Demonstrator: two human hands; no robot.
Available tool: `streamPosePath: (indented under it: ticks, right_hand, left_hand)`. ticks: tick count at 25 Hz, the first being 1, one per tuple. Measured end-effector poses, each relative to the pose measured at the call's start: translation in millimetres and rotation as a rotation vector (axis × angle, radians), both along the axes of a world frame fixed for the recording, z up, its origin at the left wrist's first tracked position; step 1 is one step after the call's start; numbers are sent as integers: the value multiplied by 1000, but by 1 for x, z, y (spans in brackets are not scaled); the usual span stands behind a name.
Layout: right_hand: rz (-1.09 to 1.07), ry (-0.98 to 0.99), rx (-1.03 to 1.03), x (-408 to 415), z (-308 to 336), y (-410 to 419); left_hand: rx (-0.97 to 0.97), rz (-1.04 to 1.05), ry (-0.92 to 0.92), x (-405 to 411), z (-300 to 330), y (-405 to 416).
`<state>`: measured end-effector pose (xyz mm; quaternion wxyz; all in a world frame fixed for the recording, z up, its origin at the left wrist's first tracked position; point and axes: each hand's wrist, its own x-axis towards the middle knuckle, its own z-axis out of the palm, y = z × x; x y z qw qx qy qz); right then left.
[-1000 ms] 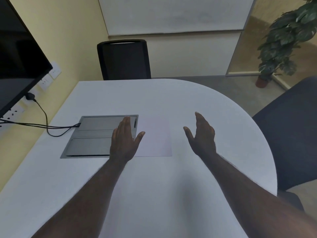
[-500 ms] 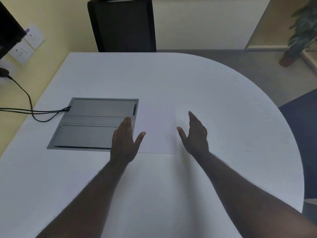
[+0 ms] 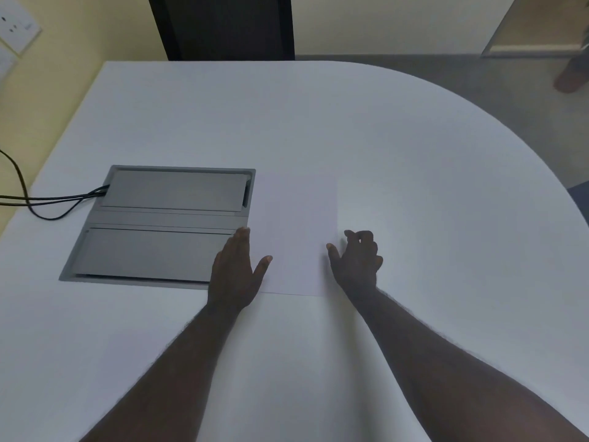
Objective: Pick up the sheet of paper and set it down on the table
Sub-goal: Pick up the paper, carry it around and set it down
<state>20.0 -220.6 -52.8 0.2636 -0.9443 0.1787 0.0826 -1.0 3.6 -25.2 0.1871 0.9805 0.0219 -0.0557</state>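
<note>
A white sheet of paper (image 3: pixel 294 231) lies flat on the white table (image 3: pixel 398 148), just right of a grey panel. My left hand (image 3: pixel 236 269) rests at the sheet's left edge, fingers straight and together, thumb spread onto the paper. My right hand (image 3: pixel 357 263) is at the sheet's right edge near its front corner, fingers curled down and thumb out toward the paper. Neither hand holds the sheet up; whether the right fingers pinch its edge I cannot tell.
A grey recessed cable panel (image 3: pixel 159 224) sits in the table on the left, with black cables (image 3: pixel 47 199) running off toward the wall sockets (image 3: pixel 16 27). A black chair (image 3: pixel 223 27) stands at the far side. The table's right edge curves round.
The head has tilted down and closer. Both hands have come down to the sheet's two side edges, and the right hand's fingers have curled from straight to bent.
</note>
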Motion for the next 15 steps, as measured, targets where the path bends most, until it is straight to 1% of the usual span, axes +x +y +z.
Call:
streamPosePath:
  ticks: [3, 7, 11, 15]
  right_hand:
    - [-75, 82, 33, 8, -7, 6]
    - [-125, 130, 114, 18, -10, 11]
    - [-245, 198, 258, 31, -3, 21]
    - [-364, 235, 414, 39, 3, 26]
  left_hand:
    - [105, -16, 54, 5, -12, -2]
    - [127, -16, 115, 9, -20, -6]
    - [61, -5, 158, 13, -25, -9]
    - [-16, 15, 137, 10, -29, -12]
